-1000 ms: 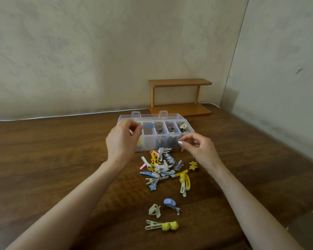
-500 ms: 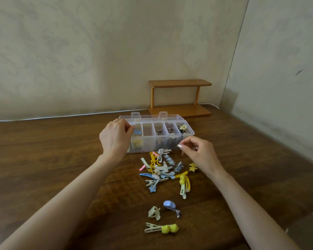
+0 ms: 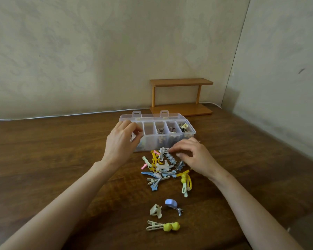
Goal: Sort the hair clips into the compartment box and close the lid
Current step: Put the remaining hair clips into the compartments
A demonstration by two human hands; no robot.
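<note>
A clear compartment box (image 3: pixel 172 137) stands open on the wooden table, its lid (image 3: pixel 152 116) lying back. Some of its compartments hold small clips. In front of it lies a pile of hair clips (image 3: pixel 163 166) in yellow, blue, pink and cream. My left hand (image 3: pixel 120 141) hovers over the box's left end, fingers loosely curled above the leftmost compartment and holding nothing that I can see. My right hand (image 3: pixel 193 156) is lowered onto the far edge of the pile. Its index fingertip touches a pale clip (image 3: pixel 162 151), and its thumb stays apart.
Nearer to me lie a cream claw clip (image 3: pixel 156 211), a blue-topped clip (image 3: pixel 171 203) and a clip with yellow beads (image 3: pixel 163 226). A small wooden shelf (image 3: pixel 181 98) stands behind the box at the wall. A white cable (image 3: pixel 61 116) runs along the table's far edge.
My left hand dropped the blue clip into the leftmost compartment and drew back a little. My right hand came down and left onto the top of the pile.
</note>
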